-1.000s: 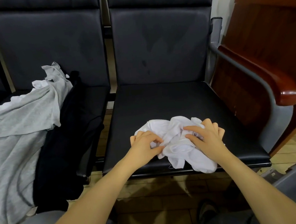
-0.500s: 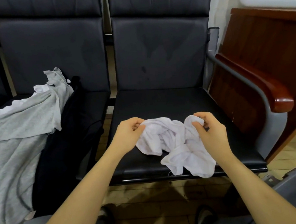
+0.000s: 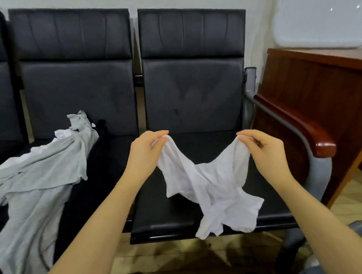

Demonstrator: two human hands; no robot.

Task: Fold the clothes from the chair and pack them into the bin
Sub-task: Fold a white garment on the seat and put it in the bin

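Both your left hand (image 3: 147, 150) and right hand (image 3: 264, 148) pinch the white garment (image 3: 212, 189) above the chair seat (image 3: 161, 210); spread its corners apart, then lower it flat there.

garment (image 3: 212, 189) hangs over right seat (image 3: 161, 210); clothes pile (image 3: 34, 174) lies left.

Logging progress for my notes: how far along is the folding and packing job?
Nothing looks folded or packed yet. In hand: the left hand and right hand pinch the crumpled white cotton garment above the black padded chair seat. Left: the grey jersey garment and black clothing beside it, unfolded.
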